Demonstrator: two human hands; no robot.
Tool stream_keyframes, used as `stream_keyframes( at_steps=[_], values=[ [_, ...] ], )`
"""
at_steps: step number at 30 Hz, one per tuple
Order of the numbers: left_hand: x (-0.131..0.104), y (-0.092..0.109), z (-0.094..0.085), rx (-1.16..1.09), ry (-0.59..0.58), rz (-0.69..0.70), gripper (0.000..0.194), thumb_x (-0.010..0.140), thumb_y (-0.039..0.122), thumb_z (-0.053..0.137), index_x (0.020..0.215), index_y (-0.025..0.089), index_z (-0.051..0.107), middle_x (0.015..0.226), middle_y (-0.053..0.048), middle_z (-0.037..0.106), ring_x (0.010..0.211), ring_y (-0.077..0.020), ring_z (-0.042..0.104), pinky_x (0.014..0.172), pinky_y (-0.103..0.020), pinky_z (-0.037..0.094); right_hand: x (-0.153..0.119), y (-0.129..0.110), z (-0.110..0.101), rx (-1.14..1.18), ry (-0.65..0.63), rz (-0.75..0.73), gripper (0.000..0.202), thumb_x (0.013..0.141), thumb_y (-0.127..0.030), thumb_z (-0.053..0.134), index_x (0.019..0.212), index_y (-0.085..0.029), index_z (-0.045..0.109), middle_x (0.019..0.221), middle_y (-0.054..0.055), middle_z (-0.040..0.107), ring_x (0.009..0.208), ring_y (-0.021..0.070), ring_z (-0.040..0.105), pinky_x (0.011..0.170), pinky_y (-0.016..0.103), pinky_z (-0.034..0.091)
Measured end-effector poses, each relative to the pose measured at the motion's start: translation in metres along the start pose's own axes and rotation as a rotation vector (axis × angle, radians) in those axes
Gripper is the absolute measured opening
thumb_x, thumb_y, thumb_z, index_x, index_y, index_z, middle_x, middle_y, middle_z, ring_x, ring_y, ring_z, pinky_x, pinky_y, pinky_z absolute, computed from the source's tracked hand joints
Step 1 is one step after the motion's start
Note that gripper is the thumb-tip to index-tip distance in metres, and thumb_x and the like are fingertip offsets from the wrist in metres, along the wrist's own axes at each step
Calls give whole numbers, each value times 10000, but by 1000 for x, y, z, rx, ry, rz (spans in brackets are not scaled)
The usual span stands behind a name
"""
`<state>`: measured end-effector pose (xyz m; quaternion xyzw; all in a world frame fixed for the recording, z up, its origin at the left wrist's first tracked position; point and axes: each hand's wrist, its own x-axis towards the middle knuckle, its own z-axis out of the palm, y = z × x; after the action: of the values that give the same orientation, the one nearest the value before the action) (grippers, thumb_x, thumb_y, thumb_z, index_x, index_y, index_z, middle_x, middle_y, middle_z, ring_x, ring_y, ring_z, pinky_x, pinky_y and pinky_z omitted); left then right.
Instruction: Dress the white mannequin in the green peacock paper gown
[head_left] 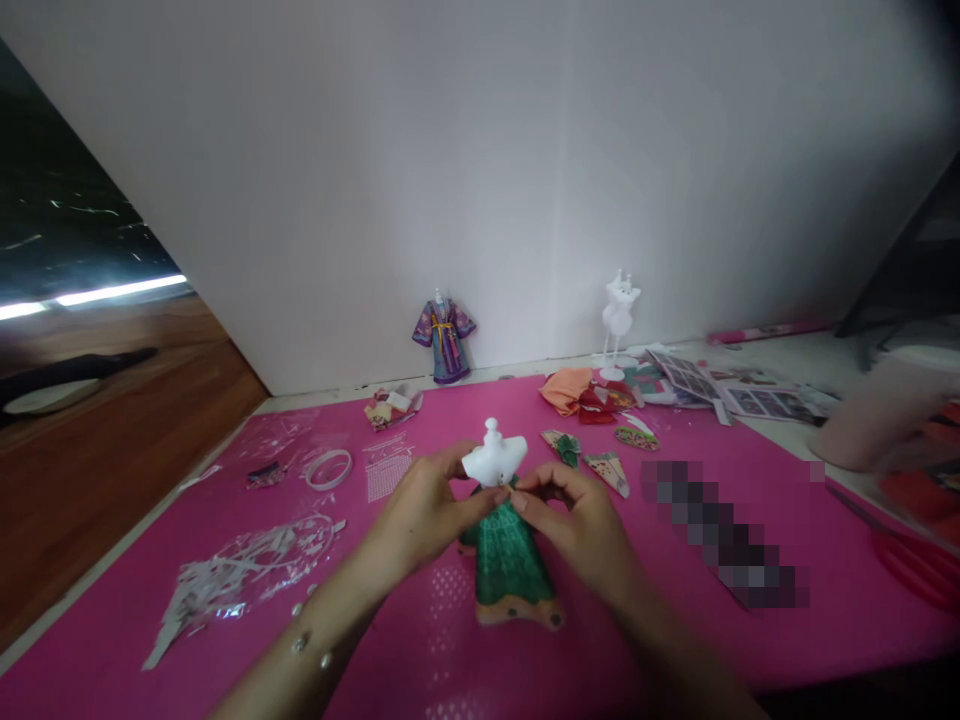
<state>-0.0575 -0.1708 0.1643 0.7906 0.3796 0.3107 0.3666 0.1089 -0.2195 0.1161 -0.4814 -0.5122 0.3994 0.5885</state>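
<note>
A small white mannequin point(495, 459) stands upright in the middle of the pink mat, wearing a green skirt point(512, 560) with a tan hem. My left hand point(425, 508) is closed at its left side, thumb and fingers pinching the waist of the skirt. From the right, my right hand point(574, 515) pinches at the same waist with thumb and index finger, close to my left fingertips. The small detail between the fingertips is too tiny to make out.
Beyond the hands are a dressed doll form point(445, 340), a bare white stand point(618, 315) and fabric pieces point(577, 393). Tape point(328, 469) and plastic scraps point(247, 565) lie left; red-handled scissors point(911, 568) lie right on the pink mat point(300, 640).
</note>
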Motion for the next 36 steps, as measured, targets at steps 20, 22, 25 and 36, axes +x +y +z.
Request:
stream_keyframes(
  at_steps=[20, 22, 25, 36],
  values=[
    [19, -20, -30, -232, -66, -122, 180, 670, 264, 761, 786, 159, 672, 730, -12, 692, 698, -163, 639, 701, -296, 509, -35, 71, -6, -129, -152, 132, 129, 736, -190, 616, 765, -227, 736, 722, 33, 750, 675, 220, 684, 623, 327, 517],
    [20, -22, -33, -246, -40, -121, 198, 656, 274, 775, 788, 158, 684, 731, -20, 702, 701, -173, 645, 702, -310, 518, -33, 76, 1, 57, -156, 198, 160, 713, -224, 667, 857, -221, 737, 789, 38, 757, 722, 222, 690, 636, 325, 528],
    [18, -23, -34, -237, -35, -105, 219, 657, 296, 781, 802, 158, 695, 744, -29, 711, 717, -189, 653, 703, -328, 530, -28, 80, 16, 352, -108, 322, 279, 660, -351, 752, 883, -191, 702, 717, 26, 721, 641, 205, 661, 560, 300, 517],
    [10, -19, -37, -196, -90, -74, 136, 706, 234, 740, 824, 178, 701, 794, -2, 722, 799, -175, 657, 776, -299, 509, -27, 58, 13, 885, 232, 320, 312, 706, -437, 704, 917, -213, 652, 935, 34, 719, 857, 215, 667, 779, 346, 526]
  ],
)
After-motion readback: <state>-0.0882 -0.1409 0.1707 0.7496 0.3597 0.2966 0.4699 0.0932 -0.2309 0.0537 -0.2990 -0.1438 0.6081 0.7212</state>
